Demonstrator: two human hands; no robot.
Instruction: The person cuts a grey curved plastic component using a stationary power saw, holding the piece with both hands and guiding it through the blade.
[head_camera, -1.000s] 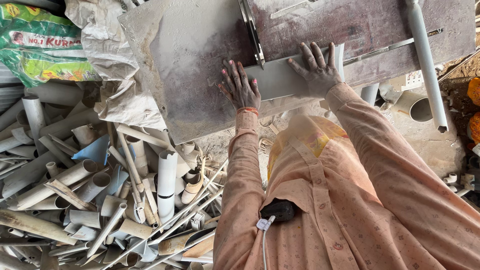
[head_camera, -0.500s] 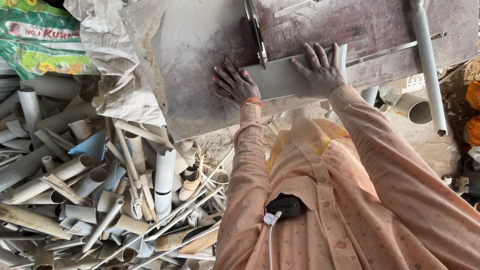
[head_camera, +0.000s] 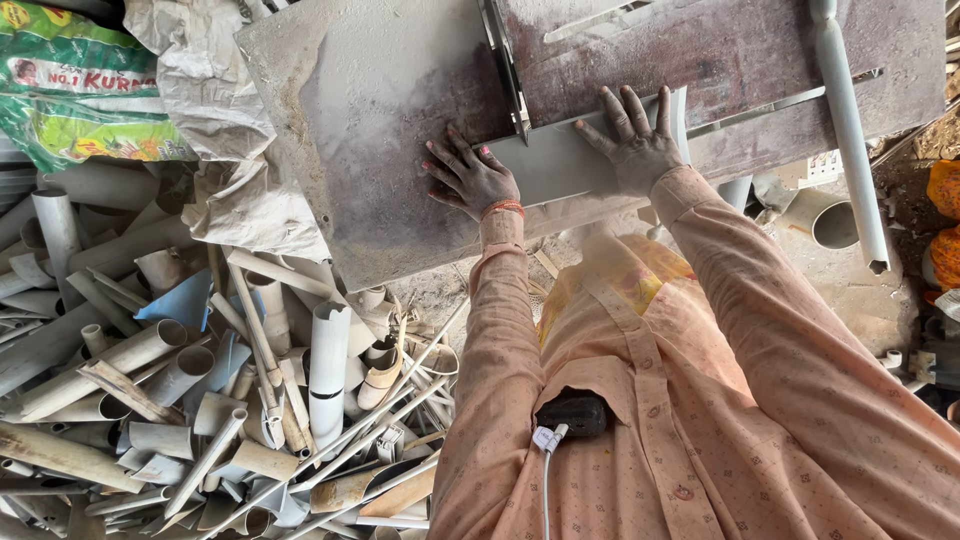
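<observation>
1. Grey plastic strip (head_camera: 560, 165): it lay flat on the dusty saw table (head_camera: 380, 130), running from about 9 o'clock to 3 o'clock across the middle of the view, its left end right under the blade.
2. Saw blade (head_camera: 505, 75) stood thin and upright in its slot, at 12 o'clock from that left end, and looked to be touching the strip's far edge.
3. Left hand (head_camera: 475, 178): flat, fingers spread, gripping nothing, pressing down at the strip's left end, just at 7 o'clock of the blade tip.
4. Right hand (head_camera: 635, 140): also flat and splayed, palm on the strip at 3 o'clock of the blade, pinning rather than grasping.
5. I judged this the steadying stage of a cut, strip lined up against the blade.
6. Any feed towards 12 o'clock would have called for even pressure from both palms and the left fingertips kept off the blade line.
7. A long white pipe (head_camera: 850, 130) lay at 2 o'clock; a heap of cut pipe offcuts (head_camera: 200, 400) filled 8 o'clock.
</observation>
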